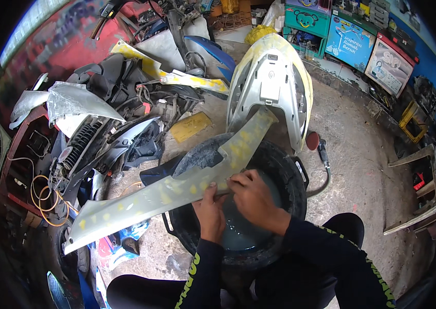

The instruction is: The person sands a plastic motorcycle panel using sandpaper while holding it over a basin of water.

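A long, curved motorcycle body panel (169, 191), pale grey-white with yellow patches, lies slantwise over a round black tub (299, 211). My left hand (210, 216) grips its lower edge near the middle, thumb on the face. Just to the right, my right hand (255, 196) presses curled fingers against the same edge; whatever may be under them is hidden. Cloudy water (243, 234) fills the bottom of the tub below both hands.
Beyond the tub a white-and-yellow front fairing (269, 85) stands on the concrete floor. A sander with a round red pad (312, 140) lies to its right, hose attached. Motorcycle parts (86, 103) pile up at left. A wooden frame (419, 219) is at right; crates (305, 20) stand behind.
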### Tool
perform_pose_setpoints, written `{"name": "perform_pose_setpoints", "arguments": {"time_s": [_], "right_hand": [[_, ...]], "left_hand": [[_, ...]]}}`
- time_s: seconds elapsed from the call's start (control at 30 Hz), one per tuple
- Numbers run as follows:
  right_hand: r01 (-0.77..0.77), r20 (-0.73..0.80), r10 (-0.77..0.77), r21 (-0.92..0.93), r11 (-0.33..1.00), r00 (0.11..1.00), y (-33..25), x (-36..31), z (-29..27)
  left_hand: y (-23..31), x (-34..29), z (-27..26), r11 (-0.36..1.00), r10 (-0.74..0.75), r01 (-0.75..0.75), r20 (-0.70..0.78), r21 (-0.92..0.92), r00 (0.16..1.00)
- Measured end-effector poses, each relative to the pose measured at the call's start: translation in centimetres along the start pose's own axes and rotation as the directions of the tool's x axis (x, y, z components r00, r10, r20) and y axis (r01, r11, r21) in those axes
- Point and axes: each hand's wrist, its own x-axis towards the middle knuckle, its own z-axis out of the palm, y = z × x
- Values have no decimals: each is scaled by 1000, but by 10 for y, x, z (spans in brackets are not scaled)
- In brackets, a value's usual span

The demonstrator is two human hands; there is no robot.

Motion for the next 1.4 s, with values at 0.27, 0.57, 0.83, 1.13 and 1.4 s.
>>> {"name": "perform_pose_setpoints", "arguments": {"time_s": [0.27, 0.57, 0.83, 1.13, 1.4], "right_hand": [[51, 3, -51, 10, 999, 999, -10, -2, 3], [-98, 27, 97, 15, 995, 995, 5, 3, -3], [-21, 5, 21, 22, 1000, 1000, 4, -3, 3], [60, -9, -59, 74, 995, 998, -13, -9, 5], [53, -6, -53, 146, 988, 999, -16, -1, 1]], "left_hand": [[-3, 5, -3, 992, 42, -31, 88, -122, 995], [-6, 1, 3, 997, 3, -1, 30, -79, 1000], [-3, 2, 3, 997, -23, 23, -4, -79, 1000], [-8, 5, -7, 998, 34, -32, 37, -56, 999], [-5, 5, -2, 995, 35, -33, 24, -92, 999]]}}
